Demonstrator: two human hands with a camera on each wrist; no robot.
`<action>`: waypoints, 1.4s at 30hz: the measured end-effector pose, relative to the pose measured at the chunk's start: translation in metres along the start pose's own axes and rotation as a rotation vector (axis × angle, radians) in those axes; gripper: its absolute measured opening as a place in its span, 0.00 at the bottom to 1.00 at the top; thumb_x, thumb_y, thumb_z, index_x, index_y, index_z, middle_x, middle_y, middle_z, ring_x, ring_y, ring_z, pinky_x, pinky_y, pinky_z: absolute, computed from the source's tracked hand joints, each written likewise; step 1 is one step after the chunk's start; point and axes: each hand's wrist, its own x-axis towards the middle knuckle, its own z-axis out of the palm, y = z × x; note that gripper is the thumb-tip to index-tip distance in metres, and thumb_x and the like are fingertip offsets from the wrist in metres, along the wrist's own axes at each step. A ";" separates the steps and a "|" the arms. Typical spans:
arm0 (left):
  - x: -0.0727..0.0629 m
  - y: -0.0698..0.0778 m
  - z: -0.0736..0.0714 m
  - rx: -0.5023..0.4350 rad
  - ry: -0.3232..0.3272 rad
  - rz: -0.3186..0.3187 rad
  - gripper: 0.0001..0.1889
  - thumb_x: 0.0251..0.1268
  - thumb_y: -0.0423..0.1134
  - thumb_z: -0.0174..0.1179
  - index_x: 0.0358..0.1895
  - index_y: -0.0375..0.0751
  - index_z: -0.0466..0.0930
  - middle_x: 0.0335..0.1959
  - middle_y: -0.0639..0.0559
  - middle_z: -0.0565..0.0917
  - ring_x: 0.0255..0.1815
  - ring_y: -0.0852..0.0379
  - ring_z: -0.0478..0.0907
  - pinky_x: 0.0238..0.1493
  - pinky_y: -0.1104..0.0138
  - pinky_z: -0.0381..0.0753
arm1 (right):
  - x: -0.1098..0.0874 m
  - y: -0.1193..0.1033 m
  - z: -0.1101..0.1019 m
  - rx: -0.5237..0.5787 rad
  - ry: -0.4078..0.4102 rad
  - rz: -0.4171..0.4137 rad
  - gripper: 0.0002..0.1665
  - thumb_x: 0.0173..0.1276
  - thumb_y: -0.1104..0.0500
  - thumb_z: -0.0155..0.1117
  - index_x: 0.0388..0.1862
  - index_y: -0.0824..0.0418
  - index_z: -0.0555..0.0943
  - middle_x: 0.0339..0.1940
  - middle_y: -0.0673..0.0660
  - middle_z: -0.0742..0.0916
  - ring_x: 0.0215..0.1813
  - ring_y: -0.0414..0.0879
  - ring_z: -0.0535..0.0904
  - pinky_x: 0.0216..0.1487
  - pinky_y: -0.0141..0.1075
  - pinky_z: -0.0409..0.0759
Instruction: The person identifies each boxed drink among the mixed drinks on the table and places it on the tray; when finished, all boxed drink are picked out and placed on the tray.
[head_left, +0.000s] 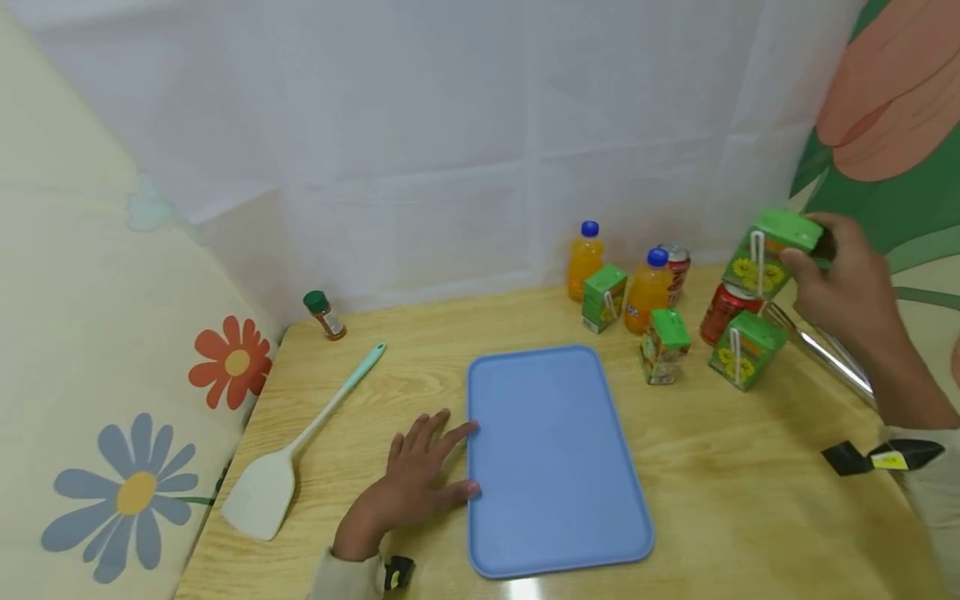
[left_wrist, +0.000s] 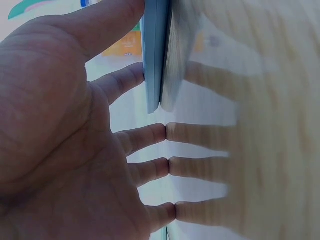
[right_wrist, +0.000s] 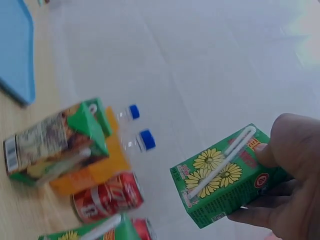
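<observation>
My right hand (head_left: pixel 851 279) grips a green juice box (head_left: pixel 772 250) and holds it up above the table at the far right. In the right wrist view the juice box (right_wrist: pixel 225 172) shows yellow flowers and a white straw on its side. Below it stand a red can (head_left: pixel 723 312) and another green juice box (head_left: pixel 747 350). My left hand (head_left: pixel 420 479) rests with spread fingers on the table, its thumb and index finger touching the left edge of a blue tray (head_left: pixel 558 458). In the left wrist view, fingertips (left_wrist: pixel 159 132) meet the tabletop beside the tray edge (left_wrist: pixel 154 55).
Two orange drink bottles (head_left: pixel 585 262), two more juice boxes (head_left: pixel 664 346) and a second can (head_left: pixel 678 271) stand at the back right. A metal whisk (head_left: pixel 832 362) lies under the right forearm. At left are a spatula (head_left: pixel 300 450) and a green-capped spice jar (head_left: pixel 326 317).
</observation>
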 end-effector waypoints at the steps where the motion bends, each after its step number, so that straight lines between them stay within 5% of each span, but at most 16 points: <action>1: 0.000 -0.001 0.001 -0.002 -0.005 -0.002 0.41 0.65 0.63 0.63 0.78 0.56 0.60 0.79 0.33 0.51 0.78 0.26 0.39 0.66 0.27 0.36 | 0.000 -0.005 0.001 0.011 -0.019 -0.030 0.37 0.80 0.47 0.51 0.79 0.62 0.55 0.68 0.74 0.72 0.67 0.67 0.69 0.64 0.52 0.73; 6: 0.000 0.000 0.002 -0.003 -0.018 -0.011 0.41 0.66 0.62 0.63 0.79 0.57 0.59 0.80 0.34 0.50 0.78 0.28 0.38 0.66 0.28 0.36 | 0.001 -0.024 0.012 0.028 -0.097 -0.142 0.36 0.80 0.48 0.53 0.78 0.62 0.58 0.65 0.73 0.75 0.64 0.66 0.72 0.49 0.25 0.73; 9: -0.001 0.002 0.000 -0.015 -0.008 0.003 0.40 0.66 0.60 0.64 0.78 0.55 0.60 0.79 0.32 0.51 0.77 0.26 0.39 0.65 0.26 0.36 | 0.002 -0.036 0.023 0.054 -0.149 -0.186 0.35 0.80 0.48 0.52 0.78 0.61 0.58 0.64 0.72 0.75 0.63 0.66 0.72 0.51 0.33 0.75; 13: -0.001 0.005 -0.004 -0.020 -0.005 0.010 0.40 0.66 0.59 0.64 0.78 0.53 0.61 0.78 0.30 0.52 0.77 0.23 0.40 0.64 0.25 0.37 | 0.003 -0.052 0.038 0.127 -0.240 -0.238 0.34 0.80 0.51 0.52 0.78 0.60 0.57 0.66 0.70 0.73 0.67 0.65 0.69 0.59 0.58 0.72; 15: -0.001 0.006 -0.005 -0.015 -0.008 0.007 0.40 0.66 0.60 0.63 0.78 0.53 0.61 0.78 0.31 0.51 0.76 0.23 0.40 0.64 0.25 0.37 | 0.003 -0.059 0.047 0.157 -0.280 -0.260 0.34 0.80 0.52 0.53 0.78 0.60 0.57 0.65 0.69 0.73 0.67 0.63 0.69 0.59 0.59 0.72; 25: -0.001 0.006 -0.005 -0.003 -0.037 -0.032 0.40 0.66 0.61 0.63 0.78 0.57 0.59 0.80 0.34 0.49 0.78 0.27 0.38 0.67 0.27 0.35 | 0.000 -0.082 0.098 0.224 -0.416 -0.286 0.32 0.79 0.51 0.55 0.76 0.57 0.61 0.63 0.62 0.77 0.61 0.57 0.76 0.49 0.49 0.80; 34: -0.002 0.005 -0.002 -0.009 -0.013 -0.015 0.40 0.65 0.60 0.64 0.78 0.56 0.60 0.79 0.33 0.51 0.77 0.25 0.40 0.66 0.26 0.37 | -0.006 -0.087 0.156 0.272 -0.426 -0.369 0.27 0.78 0.52 0.58 0.71 0.60 0.65 0.54 0.59 0.80 0.50 0.52 0.78 0.46 0.47 0.80; 42: -0.002 0.011 -0.007 0.009 -0.059 -0.056 0.40 0.67 0.61 0.62 0.79 0.57 0.59 0.80 0.34 0.49 0.78 0.27 0.37 0.67 0.28 0.36 | -0.016 -0.095 0.197 0.370 -0.518 -0.359 0.28 0.78 0.54 0.58 0.71 0.61 0.65 0.59 0.59 0.78 0.62 0.55 0.76 0.58 0.50 0.79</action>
